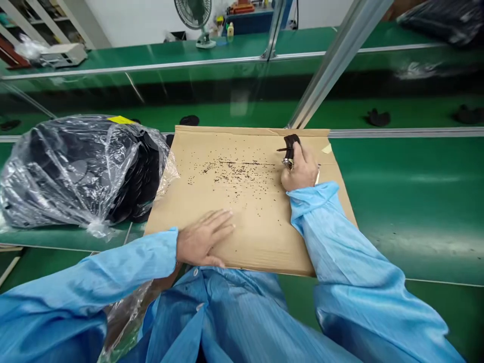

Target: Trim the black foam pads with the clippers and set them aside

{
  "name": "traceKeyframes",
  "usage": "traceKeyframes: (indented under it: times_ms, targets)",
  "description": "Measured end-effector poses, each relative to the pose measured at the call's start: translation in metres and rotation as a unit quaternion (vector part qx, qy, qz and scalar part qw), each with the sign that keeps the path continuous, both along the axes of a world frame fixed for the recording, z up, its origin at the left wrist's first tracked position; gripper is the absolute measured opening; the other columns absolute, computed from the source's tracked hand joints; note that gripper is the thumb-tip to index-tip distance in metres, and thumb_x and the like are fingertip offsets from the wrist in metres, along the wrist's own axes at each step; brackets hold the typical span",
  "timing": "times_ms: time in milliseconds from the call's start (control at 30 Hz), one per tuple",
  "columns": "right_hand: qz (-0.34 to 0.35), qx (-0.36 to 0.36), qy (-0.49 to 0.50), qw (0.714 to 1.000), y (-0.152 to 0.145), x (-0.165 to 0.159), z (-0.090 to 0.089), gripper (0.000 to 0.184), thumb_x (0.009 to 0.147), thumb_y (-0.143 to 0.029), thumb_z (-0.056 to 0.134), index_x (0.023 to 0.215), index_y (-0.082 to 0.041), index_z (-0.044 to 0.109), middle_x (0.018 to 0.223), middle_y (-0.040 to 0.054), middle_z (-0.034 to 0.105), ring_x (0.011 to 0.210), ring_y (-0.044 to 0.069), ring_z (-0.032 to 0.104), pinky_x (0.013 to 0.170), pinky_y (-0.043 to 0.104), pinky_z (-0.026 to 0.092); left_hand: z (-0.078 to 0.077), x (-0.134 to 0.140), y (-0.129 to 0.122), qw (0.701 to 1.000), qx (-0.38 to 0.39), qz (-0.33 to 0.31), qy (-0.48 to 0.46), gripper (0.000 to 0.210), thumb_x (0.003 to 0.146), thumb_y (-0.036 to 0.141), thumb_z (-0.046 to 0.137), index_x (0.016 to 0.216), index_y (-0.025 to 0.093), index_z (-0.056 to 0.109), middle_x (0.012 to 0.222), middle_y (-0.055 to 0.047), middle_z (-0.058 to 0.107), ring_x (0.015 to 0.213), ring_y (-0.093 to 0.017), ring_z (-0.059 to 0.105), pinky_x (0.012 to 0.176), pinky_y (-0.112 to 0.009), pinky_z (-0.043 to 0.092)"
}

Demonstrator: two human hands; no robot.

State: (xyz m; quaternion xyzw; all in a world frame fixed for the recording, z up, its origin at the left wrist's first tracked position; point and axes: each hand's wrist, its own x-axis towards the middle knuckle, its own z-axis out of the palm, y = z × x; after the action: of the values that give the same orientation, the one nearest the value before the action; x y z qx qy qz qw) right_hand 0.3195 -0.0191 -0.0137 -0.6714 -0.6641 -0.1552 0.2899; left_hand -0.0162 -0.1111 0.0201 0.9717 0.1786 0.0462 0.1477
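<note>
A flat sheet of brown cardboard (257,237) lies in front of me, its middle strewn with many tiny black bits (238,171). My left hand (206,238) rests flat on its near left part, fingers stretched out and holding nothing. Near the far right corner, my right hand (302,166) is closed on a black curved piece (291,140). A thin dark pointed stick (283,149) and a small shiny metal part (288,162) show beside that piece; whether they belong to one tool, I cannot tell. The fingers partly hide what I hold.
To the left, a clear plastic bag (79,171) full of black round flat parts touches the cardboard. Beyond runs a green belt with black pieces (378,118) on it. A metal post (333,60) rises behind my right hand. A fan (194,15) stands farther back.
</note>
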Motion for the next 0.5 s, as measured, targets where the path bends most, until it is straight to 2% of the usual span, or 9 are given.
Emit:
traceKeyframes:
  times_ms: [100, 167, 233, 300, 367, 433, 467, 500]
  targets:
    - [-0.007, 0.002, 0.009, 1.000, 0.000, -0.001, 0.000, 0.074, 0.070, -0.014, 0.049, 0.142, -0.011, 0.033, 0.144, 0.0152, 0.039, 0.125, 0.032, 0.045, 0.095, 0.046, 0.044, -0.012, 0.018, 0.001, 1.000, 0.014, -0.009, 0.015, 0.086, 0.077, 0.071, 0.045, 0.140, 0.013, 0.039, 0.151, -0.023, 0.026, 0.142, -0.036, 0.018, 0.113, -0.055, 0.017]
    - [-0.012, 0.005, 0.013, 1.000, 0.001, -0.001, 0.000, 0.073, 0.070, -0.014, 0.049, 0.141, -0.011, 0.034, 0.143, 0.0157, 0.040, 0.124, 0.032, 0.046, 0.094, 0.046, 0.044, -0.017, 0.042, 0.017, 0.999, 0.038, -0.001, 0.001, 0.082, 0.081, 0.068, 0.042, 0.141, 0.013, 0.039, 0.152, -0.022, 0.024, 0.143, -0.035, 0.014, 0.114, -0.055, 0.015]
    - [-0.017, 0.010, 0.014, 1.000, 0.001, -0.002, 0.001, 0.072, 0.070, -0.015, 0.049, 0.140, -0.010, 0.036, 0.143, 0.0162, 0.041, 0.123, 0.032, 0.047, 0.095, 0.046, 0.044, -0.019, 0.069, 0.043, 0.998, 0.064, 0.016, -0.017, 0.078, 0.083, 0.065, 0.040, 0.142, 0.014, 0.037, 0.153, -0.020, 0.022, 0.143, -0.035, 0.012, 0.114, -0.055, 0.013]
    - [-0.021, 0.012, 0.010, 1.000, 0.000, -0.003, 0.002, 0.071, 0.070, -0.014, 0.049, 0.140, -0.010, 0.036, 0.143, 0.0158, 0.041, 0.123, 0.031, 0.048, 0.095, 0.045, 0.044, -0.019, 0.095, 0.073, 0.993, 0.086, 0.067, -0.040, 0.075, 0.084, 0.062, 0.042, 0.141, 0.014, 0.038, 0.154, -0.019, 0.022, 0.143, -0.035, 0.012, 0.113, -0.056, 0.012]
    - [-0.020, 0.010, 0.003, 1.000, -0.002, -0.003, 0.003, 0.071, 0.070, -0.014, 0.048, 0.140, -0.010, 0.036, 0.143, 0.0148, 0.041, 0.123, 0.030, 0.048, 0.096, 0.043, 0.044, -0.016, 0.112, 0.096, 0.977, 0.101, 0.173, -0.071, 0.073, 0.084, 0.057, 0.047, 0.139, 0.010, 0.039, 0.152, -0.022, 0.025, 0.143, -0.036, 0.013, 0.113, -0.057, 0.014]
    - [-0.021, 0.007, 0.001, 1.000, -0.003, -0.003, 0.003, 0.070, 0.071, -0.014, 0.047, 0.140, -0.010, 0.036, 0.143, 0.0142, 0.042, 0.124, 0.029, 0.048, 0.096, 0.042, 0.045, -0.011, 0.122, 0.102, 0.956, 0.104, 0.252, -0.111, 0.071, 0.085, 0.053, 0.048, 0.138, 0.007, 0.038, 0.150, -0.025, 0.027, 0.143, -0.036, 0.014, 0.112, -0.057, 0.015]
    - [-0.025, 0.008, 0.002, 1.000, -0.003, -0.003, 0.003, 0.070, 0.071, -0.014, 0.047, 0.140, -0.010, 0.036, 0.143, 0.0141, 0.042, 0.124, 0.028, 0.048, 0.096, 0.041, 0.045, -0.009, 0.124, 0.097, 0.953, 0.100, 0.256, -0.127, 0.073, 0.085, 0.054, 0.047, 0.138, 0.006, 0.037, 0.150, -0.026, 0.027, 0.143, -0.036, 0.014, 0.112, -0.057, 0.016]
    - [-0.030, 0.009, 0.005, 0.999, -0.002, -0.003, 0.003, 0.070, 0.071, -0.014, 0.047, 0.140, -0.011, 0.036, 0.143, 0.0138, 0.043, 0.124, 0.028, 0.048, 0.096, 0.041, 0.045, -0.007, 0.125, 0.089, 0.959, 0.092, 0.231, -0.136, 0.077, 0.084, 0.058, 0.046, 0.139, 0.005, 0.036, 0.150, -0.026, 0.026, 0.142, -0.036, 0.014, 0.112, -0.056, 0.017]
